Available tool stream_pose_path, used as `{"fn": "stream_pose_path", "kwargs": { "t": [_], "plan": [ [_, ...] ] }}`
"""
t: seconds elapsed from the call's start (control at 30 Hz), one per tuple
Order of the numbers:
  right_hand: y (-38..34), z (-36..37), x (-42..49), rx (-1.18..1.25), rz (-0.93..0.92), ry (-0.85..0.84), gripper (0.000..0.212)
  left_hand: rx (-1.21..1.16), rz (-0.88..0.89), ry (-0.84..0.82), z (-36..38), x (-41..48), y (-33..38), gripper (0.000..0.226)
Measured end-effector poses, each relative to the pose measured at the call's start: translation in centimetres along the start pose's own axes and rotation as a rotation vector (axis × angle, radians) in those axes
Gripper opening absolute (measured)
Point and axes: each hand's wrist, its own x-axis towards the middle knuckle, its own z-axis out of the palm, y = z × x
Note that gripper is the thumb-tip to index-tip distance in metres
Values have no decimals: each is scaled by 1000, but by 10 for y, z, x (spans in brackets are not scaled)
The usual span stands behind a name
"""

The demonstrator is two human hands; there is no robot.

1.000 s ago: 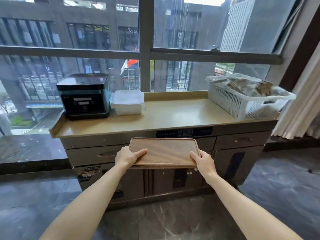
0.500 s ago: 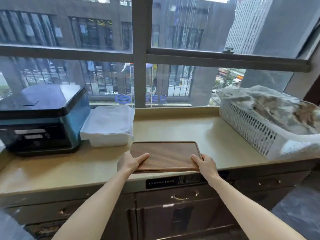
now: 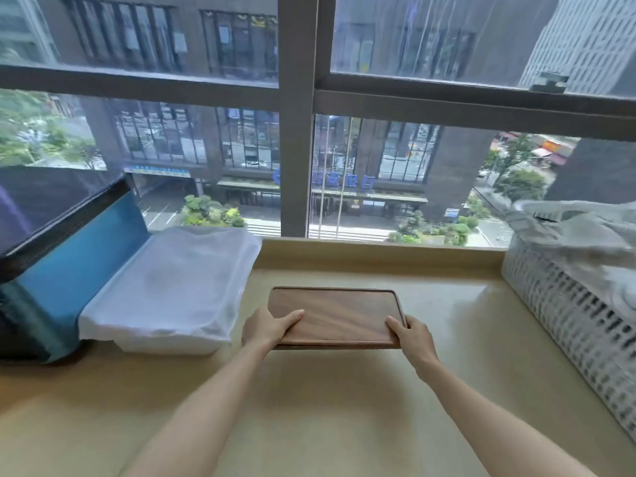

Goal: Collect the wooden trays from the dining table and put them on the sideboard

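Note:
A brown wooden tray (image 3: 335,313) with a raised rim lies flat over the middle of the beige sideboard top (image 3: 344,401), close to its surface; contact with it cannot be told. My left hand (image 3: 268,327) grips the tray's near left corner, thumb on top. My right hand (image 3: 411,333) grips the near right corner the same way. Both arms stretch forward over the counter. Whether more than one tray is stacked is not clear.
A white lidded plastic box (image 3: 172,290) sits just left of the tray. Beyond it stands a blue and black appliance (image 3: 58,256). A white lattice basket (image 3: 578,304) with bagged contents fills the right side. A raised back ledge (image 3: 378,253) and window lie behind.
I have come closer to the sideboard. The tray moved from in front of the drawers, over the front edge, to the middle of the top, still held in both hands.

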Motion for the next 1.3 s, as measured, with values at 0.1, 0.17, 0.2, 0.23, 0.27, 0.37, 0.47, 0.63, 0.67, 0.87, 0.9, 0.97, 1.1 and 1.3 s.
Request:
{"fn": "stream_pose_path", "kwargs": {
  "t": [0.1, 0.17, 0.2, 0.23, 0.27, 0.37, 0.47, 0.63, 0.67, 0.87, 0.9, 0.97, 1.1, 1.3],
  "plan": [
    [-6, -6, 48, -6, -8, -15, 21, -15, -9, 25, 21, 26, 23, 62],
    [-9, -7, 73, -3, -14, -29, 17, -35, -23, 39, 33, 40, 32, 64],
    [-9, -7, 84, -3, -13, -39, 16, -37, -39, 43, 38, 46, 35, 66],
    [-9, -6, 94, -4, -9, -48, 16, -33, -59, 49, 42, 53, 38, 67],
    [-9, -5, 102, -9, -3, -53, 17, -26, -80, 52, 46, 60, 40, 67],
    [-8, 0, 123, -29, 21, -63, 23, -28, -122, 45, 55, 80, 47, 66],
    [-6, 4, 139, -39, 30, -62, 24, -19, -134, 48, 63, 100, 53, 62],
    [-2, 8, 163, -50, 46, -21, 25, 5, -157, 65, 76, 128, 62, 59],
    [-2, 9, 167, -56, 53, -6, 25, 14, -166, 69, 78, 133, 64, 59],
    [-5, 17, 186, -92, 90, 26, 25, 69, -171, 102, 85, 154, 69, 68],
    [-4, 19, 187, -105, 104, 34, 27, 89, -170, 111, 85, 155, 69, 70],
    [-2, 23, 192, -143, 117, 50, 28, 160, -166, 125, 83, 157, 69, 75],
    [-10, 23, 194, -277, 145, 65, 29, 237, -156, 119, 81, 160, 72, 77],
    [-25, 18, 193, -490, 166, 17, 45, 324, -145, 61, 79, 162, 80, 73]
  ]
}}
